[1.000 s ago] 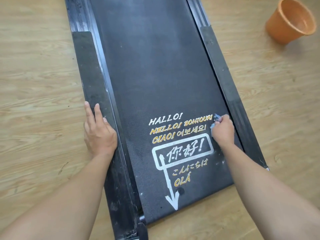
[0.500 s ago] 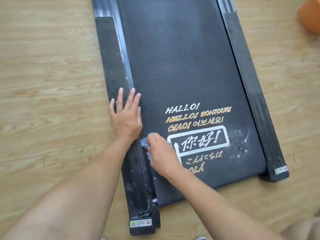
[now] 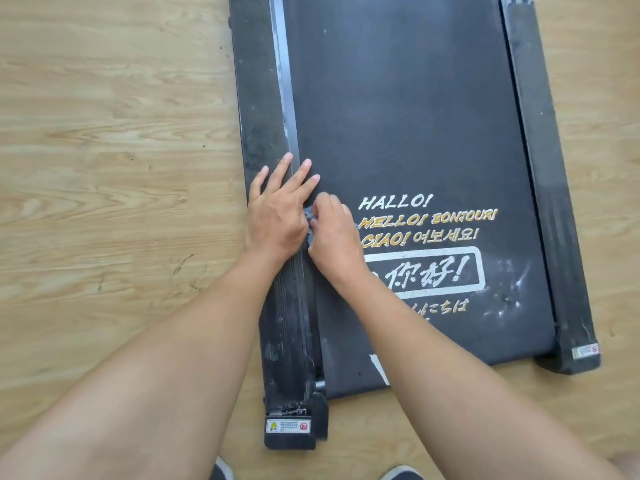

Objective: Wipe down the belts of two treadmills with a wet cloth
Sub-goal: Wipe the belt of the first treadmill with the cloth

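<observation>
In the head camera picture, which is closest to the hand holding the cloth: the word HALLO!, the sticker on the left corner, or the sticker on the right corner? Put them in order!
From the right hand, which grips the cloth:
1. HALLO!, just to its right on the belt.
2. Left corner sticker, at the near end of the left rail.
3. Right corner sticker, far across on the right rail's end.

Open belt (image 3: 398, 116) beyond hands (image 3: 304, 220)

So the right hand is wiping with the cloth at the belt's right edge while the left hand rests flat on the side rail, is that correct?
Not quite: the head view shows the right hand holding the cloth at the belt's left edge, beside the left hand, which does rest flat on the side rail.
</observation>
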`<act>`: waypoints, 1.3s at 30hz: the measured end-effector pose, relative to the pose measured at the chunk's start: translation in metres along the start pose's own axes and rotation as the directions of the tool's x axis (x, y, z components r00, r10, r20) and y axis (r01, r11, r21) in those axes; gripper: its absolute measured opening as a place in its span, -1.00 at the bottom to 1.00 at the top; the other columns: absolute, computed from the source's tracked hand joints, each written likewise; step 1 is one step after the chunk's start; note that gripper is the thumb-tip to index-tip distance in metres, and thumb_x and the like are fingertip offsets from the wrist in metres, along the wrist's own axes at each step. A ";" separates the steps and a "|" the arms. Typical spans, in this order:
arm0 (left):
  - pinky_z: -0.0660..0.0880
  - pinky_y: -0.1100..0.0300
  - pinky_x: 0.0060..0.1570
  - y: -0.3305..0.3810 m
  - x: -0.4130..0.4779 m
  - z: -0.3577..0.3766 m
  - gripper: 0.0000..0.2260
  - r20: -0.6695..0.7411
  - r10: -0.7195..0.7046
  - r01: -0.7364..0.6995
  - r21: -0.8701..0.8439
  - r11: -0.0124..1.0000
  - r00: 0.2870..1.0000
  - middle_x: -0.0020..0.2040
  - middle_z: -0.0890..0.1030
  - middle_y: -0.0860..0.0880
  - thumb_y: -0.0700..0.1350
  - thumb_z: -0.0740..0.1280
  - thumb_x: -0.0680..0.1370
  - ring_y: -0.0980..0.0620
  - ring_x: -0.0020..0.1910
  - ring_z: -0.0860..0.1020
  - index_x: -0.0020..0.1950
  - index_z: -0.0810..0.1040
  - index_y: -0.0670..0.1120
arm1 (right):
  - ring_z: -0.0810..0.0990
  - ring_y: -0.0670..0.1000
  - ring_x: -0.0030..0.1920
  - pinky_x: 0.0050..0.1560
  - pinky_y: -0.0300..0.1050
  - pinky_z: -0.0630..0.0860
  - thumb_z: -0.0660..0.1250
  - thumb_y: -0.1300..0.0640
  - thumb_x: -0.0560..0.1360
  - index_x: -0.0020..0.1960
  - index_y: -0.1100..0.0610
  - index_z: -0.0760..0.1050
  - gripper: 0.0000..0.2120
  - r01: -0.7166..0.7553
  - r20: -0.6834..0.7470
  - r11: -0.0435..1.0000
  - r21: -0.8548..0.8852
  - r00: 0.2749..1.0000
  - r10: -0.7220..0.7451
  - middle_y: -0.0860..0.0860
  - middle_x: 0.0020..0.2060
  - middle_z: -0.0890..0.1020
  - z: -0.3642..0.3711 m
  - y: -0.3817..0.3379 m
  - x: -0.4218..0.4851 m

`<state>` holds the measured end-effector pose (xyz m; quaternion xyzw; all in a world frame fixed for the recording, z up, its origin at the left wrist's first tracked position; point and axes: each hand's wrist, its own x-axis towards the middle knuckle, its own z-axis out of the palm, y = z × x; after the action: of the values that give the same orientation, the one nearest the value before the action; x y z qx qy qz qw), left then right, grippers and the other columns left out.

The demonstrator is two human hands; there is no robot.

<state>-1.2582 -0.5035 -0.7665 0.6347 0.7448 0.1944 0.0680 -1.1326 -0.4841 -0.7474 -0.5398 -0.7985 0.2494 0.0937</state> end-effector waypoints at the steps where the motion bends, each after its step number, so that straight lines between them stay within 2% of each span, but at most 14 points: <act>1: 0.12 -0.08 0.61 -0.001 -0.001 0.000 -0.54 -0.005 -0.003 0.003 0.005 1.000 1.000 0.59 0.46 0.09 -0.11 0.18 0.61 -0.05 0.66 0.28 0.48 0.60 0.02 | 0.45 0.21 -0.05 -0.07 0.15 0.40 0.29 0.34 0.51 0.04 0.18 0.40 -0.85 0.009 -0.008 1.000 -0.009 1.000 -0.009 0.13 -0.01 0.51 0.001 0.002 -0.010; 4: 0.13 -0.11 0.62 -0.002 -0.006 -0.003 -0.50 -0.023 -0.020 0.021 0.022 1.000 1.000 0.59 0.46 0.09 -0.27 0.20 0.59 -0.05 0.67 0.27 0.49 0.59 0.04 | 0.43 0.19 -0.07 -0.08 0.15 0.40 0.27 0.34 0.49 0.01 0.13 0.37 -0.82 -0.026 0.044 1.000 -0.003 0.999 0.026 0.09 -0.03 0.48 0.004 0.012 -0.094; 7: 0.12 -0.11 0.63 0.004 -0.002 -0.007 -0.49 -0.003 -0.032 0.032 0.008 0.999 0.999 0.60 0.45 0.09 -0.29 0.19 0.60 -0.05 0.68 0.25 0.49 0.58 0.04 | 0.40 0.12 -0.07 -0.08 0.10 0.41 0.22 0.35 0.49 -0.01 0.05 0.31 -0.77 -0.075 0.182 0.995 -0.063 0.980 0.086 -0.04 -0.02 0.38 -0.001 0.026 -0.191; 9: 0.11 -0.11 0.64 0.008 0.001 -0.009 -0.49 0.011 -0.039 0.039 -0.006 0.999 0.999 0.60 0.45 0.08 -0.28 0.18 0.60 -0.04 0.68 0.24 0.49 0.58 0.03 | 0.37 0.10 -0.07 -0.07 0.12 0.42 0.20 0.36 0.47 -0.02 0.04 0.29 -0.76 -0.073 0.259 0.995 -0.071 0.962 0.089 -0.07 -0.03 0.34 -0.010 0.038 -0.211; 12: 0.11 -0.11 0.64 0.010 -0.001 -0.012 -0.50 0.017 -0.041 0.041 -0.006 0.999 0.999 0.60 0.45 0.09 -0.26 0.17 0.59 -0.04 0.68 0.25 0.48 0.59 0.04 | 0.36 0.11 -0.06 -0.08 0.13 0.39 0.20 0.36 0.48 -0.03 0.08 0.31 -0.79 -0.074 0.240 0.995 -0.066 0.967 0.087 -0.01 -0.04 0.37 -0.019 0.041 -0.165; 17: 0.16 -0.13 0.62 0.011 -0.002 -0.009 -0.55 -0.027 -0.031 0.032 0.011 0.999 0.999 0.58 0.48 0.08 -0.13 0.17 0.60 -0.04 0.66 0.29 0.44 0.62 0.03 | 0.40 0.18 -0.02 -0.05 0.16 0.40 0.22 0.31 0.52 0.02 0.15 0.35 -0.88 -0.122 -0.006 0.990 -0.069 0.993 0.121 0.11 -0.01 0.44 -0.031 0.045 -0.013; 19: 0.17 -0.12 0.62 0.011 -0.004 -0.007 -0.60 -0.049 -0.025 0.026 0.015 1.000 0.998 0.57 0.49 0.08 -0.06 0.19 0.64 -0.04 0.65 0.31 0.43 0.63 0.03 | 0.42 0.20 0.01 -0.02 0.15 0.40 0.19 0.30 0.55 0.05 0.17 0.37 -0.90 -0.139 -0.030 0.988 -0.069 0.990 0.138 0.12 0.02 0.46 -0.040 0.049 0.032; 21: 0.15 -0.14 0.63 0.009 -0.003 -0.004 -0.59 -0.047 -0.009 0.011 0.031 0.999 0.999 0.58 0.48 0.07 -0.03 0.20 0.65 -0.05 0.66 0.29 0.45 0.62 0.03 | 0.42 0.19 0.01 -0.03 0.12 0.38 0.18 0.29 0.57 0.06 0.17 0.38 -0.91 -0.119 -0.036 0.990 -0.072 0.993 0.116 0.12 0.03 0.46 -0.039 0.053 0.031; 24: 0.09 -0.29 0.63 0.008 -0.006 -0.003 -0.55 0.053 0.030 -0.036 0.127 0.991 0.998 0.66 0.36 -0.02 -0.02 0.16 0.69 -0.16 0.69 0.20 0.58 0.47 -0.04 | 0.41 0.19 -0.02 -0.06 0.12 0.35 0.17 0.25 0.58 0.03 0.15 0.35 -0.95 -0.167 -0.064 0.984 -0.068 0.985 0.163 0.10 0.02 0.44 -0.028 0.061 -0.065; 27: -0.06 -0.36 0.64 0.019 -0.019 -0.006 -0.44 0.150 0.004 -0.033 0.191 0.981 0.989 0.74 0.14 -0.06 0.12 0.06 0.74 -0.20 0.73 0.03 0.71 0.20 -0.08 | 0.42 0.16 -0.02 -0.07 0.10 0.37 0.10 0.18 0.58 0.02 0.04 0.28 -0.94 -0.243 0.051 0.966 -0.087 0.968 0.247 0.00 0.01 0.39 -0.026 0.059 -0.199; 29: -0.05 -0.34 0.64 0.021 -0.023 -0.008 -0.43 0.139 -0.011 -0.014 0.177 0.984 0.990 0.75 0.08 -0.03 0.13 0.05 0.75 -0.16 0.74 -0.01 0.73 0.15 -0.07 | 0.39 0.09 -0.02 -0.06 0.08 0.38 0.11 0.18 0.59 0.01 -0.04 0.24 -0.88 -0.266 0.110 0.962 -0.058 0.956 0.271 -0.07 -0.01 0.35 -0.029 0.059 -0.229; 32: -0.03 -0.31 0.65 0.019 -0.018 -0.007 -0.44 0.115 -0.023 0.004 0.163 0.987 0.993 0.75 0.09 -0.02 0.09 0.08 0.74 -0.13 0.74 -0.01 0.73 0.18 -0.06 | 0.37 0.10 -0.04 -0.05 0.15 0.41 0.15 0.16 0.62 0.02 0.04 0.32 -0.97 -0.264 0.056 0.964 -0.037 0.963 0.265 -0.01 -0.01 0.40 -0.029 0.066 -0.165; 35: -0.05 -0.29 0.66 0.020 -0.022 -0.003 -0.45 0.111 -0.031 0.013 0.160 0.987 0.993 0.75 0.10 -0.01 0.06 0.09 0.74 -0.12 0.74 -0.01 0.73 0.18 -0.05 | 0.40 0.16 -0.02 -0.07 0.13 0.37 0.12 0.15 0.60 0.01 0.13 0.37 -0.92 -0.235 -0.035 0.971 -0.047 0.972 0.234 0.07 -0.01 0.45 -0.032 0.064 -0.063; 39: -0.05 -0.29 0.66 0.020 -0.020 0.000 -0.43 0.109 -0.014 -0.004 0.158 0.987 0.994 0.75 0.10 0.00 0.05 0.12 0.72 -0.12 0.74 -0.02 0.73 0.19 -0.04 | 0.44 0.16 0.05 -0.01 0.06 0.38 0.20 0.24 0.62 0.11 0.13 0.40 -0.91 -0.147 -0.026 0.985 -0.095 0.989 0.145 0.08 0.06 0.47 -0.041 0.056 0.057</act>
<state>-1.2361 -0.5203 -0.7618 0.6459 0.7546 0.0993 0.0590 -1.0922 -0.4039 -0.7467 -0.6032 -0.7669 0.2116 0.0565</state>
